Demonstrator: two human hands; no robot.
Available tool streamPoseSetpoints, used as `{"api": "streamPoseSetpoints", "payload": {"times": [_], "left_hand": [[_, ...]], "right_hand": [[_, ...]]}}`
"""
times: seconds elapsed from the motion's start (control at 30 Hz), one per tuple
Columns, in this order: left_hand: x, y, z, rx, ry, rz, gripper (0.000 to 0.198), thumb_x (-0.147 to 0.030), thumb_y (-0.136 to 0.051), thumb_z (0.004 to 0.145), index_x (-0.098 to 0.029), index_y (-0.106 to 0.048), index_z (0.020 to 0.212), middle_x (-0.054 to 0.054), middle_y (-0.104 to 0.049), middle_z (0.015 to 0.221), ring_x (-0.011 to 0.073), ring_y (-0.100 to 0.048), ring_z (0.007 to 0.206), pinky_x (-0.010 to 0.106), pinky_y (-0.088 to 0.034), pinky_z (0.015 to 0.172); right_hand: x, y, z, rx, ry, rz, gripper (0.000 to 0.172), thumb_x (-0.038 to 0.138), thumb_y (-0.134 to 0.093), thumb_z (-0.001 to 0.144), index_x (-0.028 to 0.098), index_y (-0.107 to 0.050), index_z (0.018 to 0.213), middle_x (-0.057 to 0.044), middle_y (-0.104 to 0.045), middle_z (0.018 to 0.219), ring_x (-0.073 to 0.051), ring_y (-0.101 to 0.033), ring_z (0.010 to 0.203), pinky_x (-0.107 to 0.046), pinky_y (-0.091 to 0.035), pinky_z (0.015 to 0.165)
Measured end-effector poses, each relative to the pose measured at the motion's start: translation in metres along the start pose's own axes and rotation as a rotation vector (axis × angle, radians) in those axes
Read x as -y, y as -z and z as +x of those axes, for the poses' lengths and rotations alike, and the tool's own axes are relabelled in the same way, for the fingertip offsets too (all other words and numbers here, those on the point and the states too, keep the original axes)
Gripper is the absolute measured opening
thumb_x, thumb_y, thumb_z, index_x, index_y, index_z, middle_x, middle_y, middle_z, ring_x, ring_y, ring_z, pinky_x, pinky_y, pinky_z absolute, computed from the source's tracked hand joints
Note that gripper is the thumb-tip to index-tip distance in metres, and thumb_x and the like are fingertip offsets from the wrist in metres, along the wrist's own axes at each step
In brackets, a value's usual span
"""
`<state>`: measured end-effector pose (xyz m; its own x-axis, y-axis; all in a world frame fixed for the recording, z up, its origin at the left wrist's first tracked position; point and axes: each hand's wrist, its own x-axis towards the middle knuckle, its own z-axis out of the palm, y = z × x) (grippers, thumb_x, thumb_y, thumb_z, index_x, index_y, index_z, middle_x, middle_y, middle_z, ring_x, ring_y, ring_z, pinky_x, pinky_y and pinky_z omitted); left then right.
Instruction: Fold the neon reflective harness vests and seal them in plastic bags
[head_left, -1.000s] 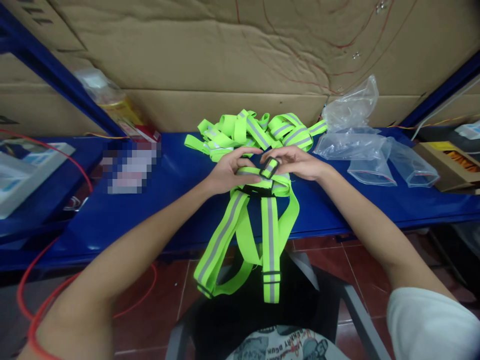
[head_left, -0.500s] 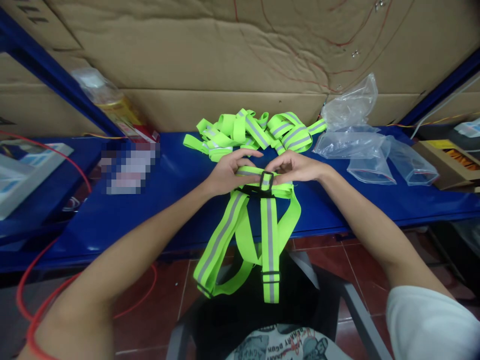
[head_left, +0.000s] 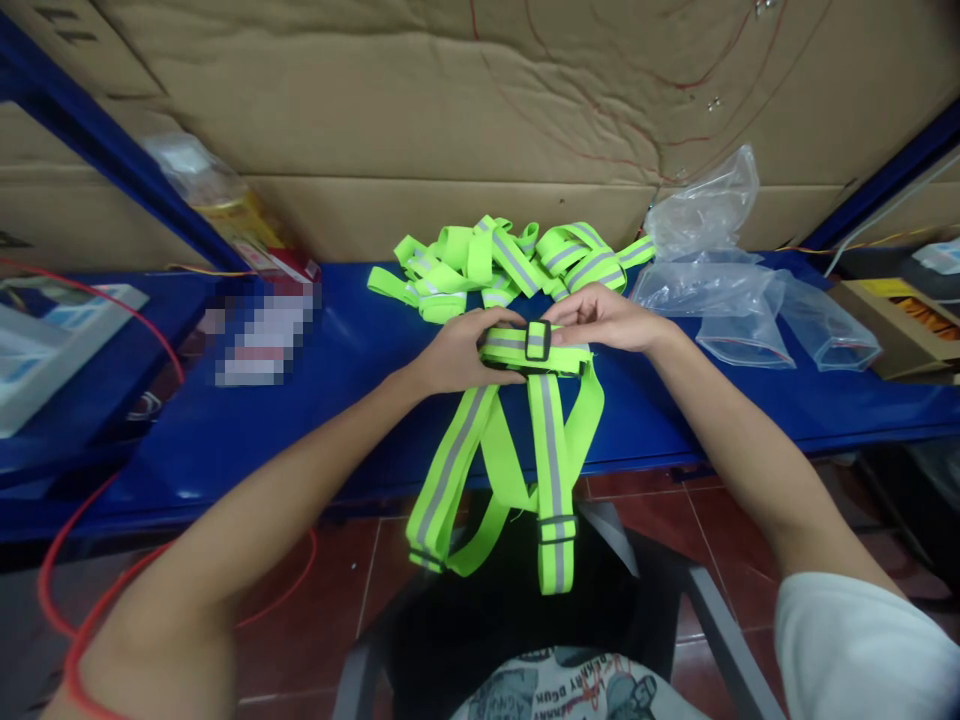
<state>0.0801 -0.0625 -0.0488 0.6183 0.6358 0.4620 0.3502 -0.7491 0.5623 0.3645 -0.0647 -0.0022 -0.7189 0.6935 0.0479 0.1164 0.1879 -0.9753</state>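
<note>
A neon green strap harness (head_left: 551, 430) with grey reflective stripes and black buckles is bunched between my hands. My left hand (head_left: 465, 352) is wrapped round the left end of its folded upper band. At the right end, the fingers of my right hand (head_left: 596, 320) pinch the band beside a black buckle (head_left: 538, 341). Long strap loops hang down over the table's front edge, with black sliders near their lower ends. Behind my hands lies a pile of similar green straps (head_left: 495, 262).
Clear plastic bags (head_left: 739, 300) lie right of the pile, near an open cardboard box (head_left: 900, 325). At left are a bottle (head_left: 217, 195), a pixelated item (head_left: 262, 335) and a red hose (head_left: 56, 570). Cardboard (head_left: 390, 110) stands behind the blue table (head_left: 360, 400).
My left hand has closed further round the folded band. The band and buckle have tilted and risen slightly, and the hanging loops have swung a little to the right.
</note>
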Motion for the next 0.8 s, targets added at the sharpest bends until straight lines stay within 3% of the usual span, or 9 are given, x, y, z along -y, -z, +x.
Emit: {"api": "streamPoseSetpoints", "payload": {"times": [0.17,0.27,0.37,0.5,0.67,0.73,0.8], "left_hand": [[0.002,-0.001,0.001,0.008,-0.111,0.048,0.055,-0.046,-0.097,0.077,-0.022,-0.076,0.122,0.009,-0.079,0.12,0.0293,-0.075,0.113,0.044,-0.059,0.102],[-0.002,-0.001,0.001,-0.02,-0.142,0.061,0.062,-0.044,-0.095,0.08,-0.023,-0.071,0.133,0.01,-0.076,0.128,0.0309,-0.071,0.123,0.046,-0.057,0.109],[-0.007,0.0,0.001,-0.054,-0.154,0.058,0.079,-0.056,-0.099,0.076,-0.023,-0.067,0.141,0.011,-0.075,0.128,0.0317,-0.069,0.122,0.047,-0.055,0.11],[-0.008,-0.002,0.003,-0.144,-0.182,0.1,0.061,-0.061,-0.095,0.08,-0.024,-0.076,0.125,0.009,-0.076,0.112,0.0282,-0.07,0.107,0.045,-0.056,0.097],[-0.009,-0.006,0.005,-0.191,-0.219,0.115,0.041,-0.045,-0.091,0.085,-0.023,-0.079,0.117,0.007,-0.079,0.105,0.0254,-0.072,0.099,0.042,-0.056,0.09],[-0.009,-0.004,0.005,-0.21,-0.193,0.073,0.037,-0.038,-0.089,0.082,-0.021,-0.078,0.113,0.007,-0.079,0.103,0.0229,-0.073,0.093,0.037,-0.058,0.083],[-0.007,0.0,0.005,-0.216,-0.137,0.019,0.037,-0.036,-0.088,0.078,-0.019,-0.078,0.109,0.006,-0.078,0.1,0.0196,-0.072,0.086,0.032,-0.058,0.074]], "right_hand": [[-0.014,0.004,0.004,-0.002,-0.028,-0.128,0.046,0.049,-0.086,0.092,0.014,-0.083,0.122,-0.002,-0.082,0.082,-0.01,-0.064,0.062,-0.021,-0.052,0.059],[-0.016,0.003,0.005,-0.014,0.014,-0.188,0.045,0.048,-0.084,0.093,0.014,-0.084,0.122,-0.003,-0.083,0.089,-0.011,-0.064,0.066,-0.022,-0.051,0.06],[-0.015,-0.002,0.006,-0.032,0.032,-0.226,0.044,0.048,-0.084,0.092,0.014,-0.086,0.119,-0.005,-0.084,0.097,-0.013,-0.066,0.072,-0.025,-0.053,0.066],[-0.013,-0.008,0.008,-0.053,0.033,-0.262,0.042,0.05,-0.083,0.091,0.013,-0.087,0.112,-0.005,-0.083,0.094,-0.014,-0.065,0.072,-0.027,-0.052,0.068],[-0.009,-0.012,0.009,-0.087,0.036,-0.294,0.046,0.053,-0.083,0.091,0.011,-0.084,0.107,0.003,-0.066,0.067,-0.007,-0.043,0.054,-0.024,-0.033,0.052],[-0.007,-0.011,0.008,-0.109,0.016,-0.32,0.051,0.057,-0.084,0.09,0.011,-0.083,0.112,0.008,-0.053,0.058,-0.006,-0.032,0.05,-0.024,-0.022,0.048],[-0.003,-0.011,0.006,-0.117,-0.007,-0.351,0.057,0.061,-0.087,0.086,0.012,-0.081,0.115,0.01,-0.048,0.054,-0.006,-0.029,0.048,-0.025,-0.018,0.047]]}}
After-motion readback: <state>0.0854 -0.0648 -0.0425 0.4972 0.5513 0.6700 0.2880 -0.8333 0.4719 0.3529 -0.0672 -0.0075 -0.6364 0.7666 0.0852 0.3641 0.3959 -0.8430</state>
